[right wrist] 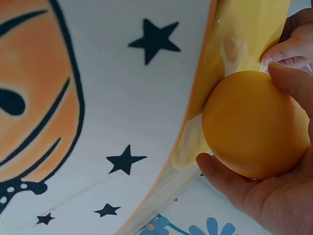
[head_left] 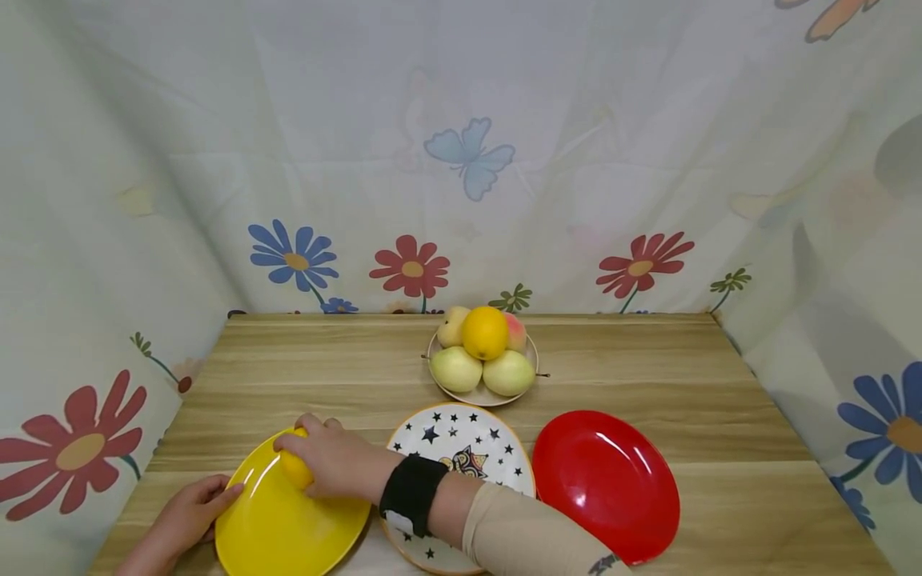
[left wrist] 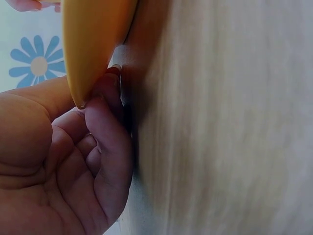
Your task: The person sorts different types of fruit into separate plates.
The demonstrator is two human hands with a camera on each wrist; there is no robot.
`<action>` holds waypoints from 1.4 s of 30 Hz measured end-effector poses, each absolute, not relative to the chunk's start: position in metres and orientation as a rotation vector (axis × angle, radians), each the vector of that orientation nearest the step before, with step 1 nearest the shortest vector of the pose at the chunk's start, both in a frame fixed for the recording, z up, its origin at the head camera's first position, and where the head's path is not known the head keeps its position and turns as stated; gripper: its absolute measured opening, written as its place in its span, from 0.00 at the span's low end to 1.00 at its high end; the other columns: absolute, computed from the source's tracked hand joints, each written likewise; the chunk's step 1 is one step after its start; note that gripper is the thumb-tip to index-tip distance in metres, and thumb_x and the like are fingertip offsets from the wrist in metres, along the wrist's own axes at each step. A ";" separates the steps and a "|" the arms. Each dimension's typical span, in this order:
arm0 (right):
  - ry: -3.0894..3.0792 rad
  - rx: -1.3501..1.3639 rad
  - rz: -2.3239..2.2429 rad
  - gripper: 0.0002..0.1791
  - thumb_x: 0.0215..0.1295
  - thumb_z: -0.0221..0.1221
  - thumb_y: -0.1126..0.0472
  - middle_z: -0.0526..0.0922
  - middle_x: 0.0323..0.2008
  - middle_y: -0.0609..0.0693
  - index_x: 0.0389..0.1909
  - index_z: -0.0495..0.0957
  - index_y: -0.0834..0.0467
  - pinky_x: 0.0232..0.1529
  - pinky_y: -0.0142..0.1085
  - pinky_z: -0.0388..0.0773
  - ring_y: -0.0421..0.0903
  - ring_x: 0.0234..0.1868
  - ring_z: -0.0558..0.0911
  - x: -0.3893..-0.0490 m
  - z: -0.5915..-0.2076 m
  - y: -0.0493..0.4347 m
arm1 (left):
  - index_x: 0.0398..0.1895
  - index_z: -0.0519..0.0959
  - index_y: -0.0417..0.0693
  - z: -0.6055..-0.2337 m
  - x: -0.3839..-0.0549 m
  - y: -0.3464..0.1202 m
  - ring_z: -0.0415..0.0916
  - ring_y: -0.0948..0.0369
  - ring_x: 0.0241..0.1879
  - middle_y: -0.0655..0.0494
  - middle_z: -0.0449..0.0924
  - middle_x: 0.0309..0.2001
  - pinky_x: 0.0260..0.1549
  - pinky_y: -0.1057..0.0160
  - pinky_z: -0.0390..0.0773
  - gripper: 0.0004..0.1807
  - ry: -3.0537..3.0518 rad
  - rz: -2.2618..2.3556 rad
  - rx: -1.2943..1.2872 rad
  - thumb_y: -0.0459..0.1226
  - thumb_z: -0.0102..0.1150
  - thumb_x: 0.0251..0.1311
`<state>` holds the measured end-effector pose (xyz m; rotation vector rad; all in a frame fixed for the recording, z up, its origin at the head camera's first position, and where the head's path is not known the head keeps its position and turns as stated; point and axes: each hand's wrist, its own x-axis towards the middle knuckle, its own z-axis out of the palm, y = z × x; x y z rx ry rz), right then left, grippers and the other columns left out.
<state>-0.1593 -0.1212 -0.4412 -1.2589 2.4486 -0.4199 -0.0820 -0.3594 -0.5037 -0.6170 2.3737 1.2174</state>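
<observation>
My right hand (head_left: 342, 460) grips an orange (head_left: 295, 470) over the upper part of the yellow plate (head_left: 281, 536). In the right wrist view, thumb and fingers curve around the smooth, round orange (right wrist: 252, 127). At the plate's left rim, my left hand (head_left: 189, 512) holds the edge with the thumb on top. The left wrist view shows the other fingers curled beneath the yellow rim (left wrist: 90, 54), close to the tabletop. My right forearm, with a black wrist band (head_left: 414, 492), passes over a white plate with black stars (head_left: 497, 456) and hides part of it.
A red plate (head_left: 608, 488) lies right of the star plate. Behind them stands a bowl (head_left: 483, 396) of fruit: an orange (head_left: 485, 333) on top, pears (head_left: 456, 370) in front, peaches (head_left: 516, 332) behind. Floral cloth (head_left: 346, 184) surrounds the wooden table (head_left: 324, 360).
</observation>
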 end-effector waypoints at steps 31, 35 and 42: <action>2.705 -1.356 -0.441 0.36 0.55 0.57 0.32 0.59 0.68 0.42 0.65 0.62 0.32 0.62 0.47 0.66 0.47 0.67 0.60 -0.165 -0.422 -0.113 | 0.52 0.71 0.33 -0.501 -0.081 -0.357 0.71 0.60 0.28 0.54 0.75 0.31 0.28 0.64 0.75 0.39 2.405 1.200 -0.596 0.62 0.51 0.59; 2.794 -1.318 -0.468 0.33 0.55 0.57 0.33 0.59 0.67 0.44 0.63 0.64 0.35 0.62 0.50 0.65 0.49 0.67 0.60 -0.173 -0.413 -0.099 | 0.51 0.72 0.33 -0.502 -0.081 -0.357 0.71 0.60 0.28 0.54 0.75 0.31 0.28 0.64 0.75 0.40 2.403 1.199 -0.600 0.63 0.51 0.57; 2.968 -1.233 -0.417 0.35 0.54 0.56 0.30 0.58 0.69 0.47 0.63 0.64 0.36 0.63 0.57 0.60 0.52 0.69 0.57 -0.193 -0.406 -0.073 | 0.51 0.72 0.33 -0.503 -0.081 -0.359 0.71 0.60 0.28 0.54 0.75 0.31 0.27 0.64 0.75 0.38 2.408 1.211 -0.604 0.62 0.51 0.58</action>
